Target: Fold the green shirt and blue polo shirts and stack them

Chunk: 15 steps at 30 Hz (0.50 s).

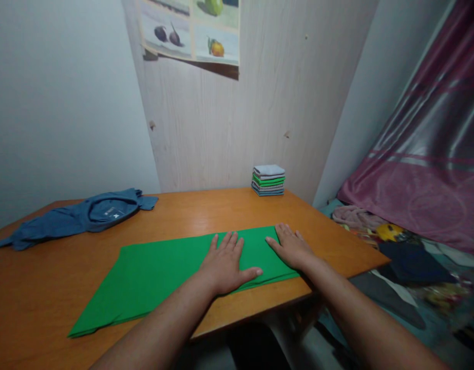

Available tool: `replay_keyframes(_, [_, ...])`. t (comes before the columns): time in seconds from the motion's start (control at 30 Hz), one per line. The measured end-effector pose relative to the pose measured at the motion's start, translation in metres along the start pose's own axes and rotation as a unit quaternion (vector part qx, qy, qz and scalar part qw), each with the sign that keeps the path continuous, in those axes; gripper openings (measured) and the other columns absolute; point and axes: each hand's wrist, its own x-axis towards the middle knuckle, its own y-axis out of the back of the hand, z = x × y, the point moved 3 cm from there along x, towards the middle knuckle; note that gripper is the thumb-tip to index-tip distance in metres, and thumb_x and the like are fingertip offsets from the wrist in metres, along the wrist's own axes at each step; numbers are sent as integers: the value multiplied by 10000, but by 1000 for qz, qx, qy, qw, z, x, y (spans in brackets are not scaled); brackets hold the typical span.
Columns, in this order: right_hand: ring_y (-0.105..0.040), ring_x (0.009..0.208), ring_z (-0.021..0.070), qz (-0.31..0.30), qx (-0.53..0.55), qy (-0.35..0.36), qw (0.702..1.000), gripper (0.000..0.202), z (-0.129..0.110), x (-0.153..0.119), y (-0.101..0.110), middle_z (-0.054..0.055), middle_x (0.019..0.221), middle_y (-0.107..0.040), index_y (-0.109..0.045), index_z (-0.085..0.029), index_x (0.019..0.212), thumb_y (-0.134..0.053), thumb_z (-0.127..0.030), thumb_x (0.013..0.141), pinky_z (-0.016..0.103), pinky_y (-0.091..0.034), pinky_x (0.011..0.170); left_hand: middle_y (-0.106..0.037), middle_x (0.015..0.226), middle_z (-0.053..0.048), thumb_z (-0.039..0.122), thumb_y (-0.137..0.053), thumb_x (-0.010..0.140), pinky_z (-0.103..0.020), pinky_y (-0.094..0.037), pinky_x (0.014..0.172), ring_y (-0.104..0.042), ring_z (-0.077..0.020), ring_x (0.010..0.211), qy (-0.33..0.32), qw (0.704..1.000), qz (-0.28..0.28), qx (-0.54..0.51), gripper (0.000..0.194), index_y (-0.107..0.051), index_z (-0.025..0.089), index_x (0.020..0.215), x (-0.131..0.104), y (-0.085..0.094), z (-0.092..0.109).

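A long folded piece of green cloth (pixel 155 280) lies flat across the front part of the table, its wider slanted end to the left. My left hand (pixel 226 264) presses on its middle, palm down, with the fingers spread and the thumb pointing right. At the cloth's right end rests my right hand (pixel 292 246), also palm down and open, its fingers reaching the far right corner. Neither hand grips the fabric. The cloth's layered near edge shows below the left hand.
On the orange-brown wooden table (pixel 190 210), a crumpled blue garment (pixel 78 216) lies at the back left. A neat stack of folded cloths (pixel 268 181) stands at the back right edge. Beyond the table's right edge are a pink curtain (pixel 425 190) and scattered clothes (pixel 414 264).
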Motion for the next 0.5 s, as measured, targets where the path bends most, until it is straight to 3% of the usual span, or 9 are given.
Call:
replay_keyframes(0.17, [-143, 1522, 317, 7, -12, 1, 1000, 844, -20, -2, 6, 179, 1630, -227, -282, -45, 1561, -242, -651, 975, 552, -65, 1208, -230, 1639, -146, 886, -220, 811, -601, -41, 1211, -94, -330, 1536, -3, 1000, 3, 0, 1049, -325, 161, 1561, 0, -1, -1])
replay_keyframes(0.33, [-138, 1527, 269, 1, 30, 99, 995, 754, -62, -13, -1, 139, 1635, -232, -282, -74, 1569, -165, -567, 1010, 479, -100, 1221, -217, 1641, -156, 880, -215, 816, -582, -45, 1217, -101, -318, 1537, -1, 1000, -3, -1, 1052, -306, 148, 1566, 0, 0, 0])
replay_keyframes(0.5, [-102, 1533, 268, -18, 17, 108, 994, 787, -70, -19, -10, 130, 1645, -194, -250, -92, 1581, -180, -610, 992, 497, -62, 1220, -207, 1644, -151, 869, -254, 819, -576, -46, 1220, -107, -320, 1536, -7, 1000, -10, -12, 1040, -292, 150, 1570, -1, 1, -2])
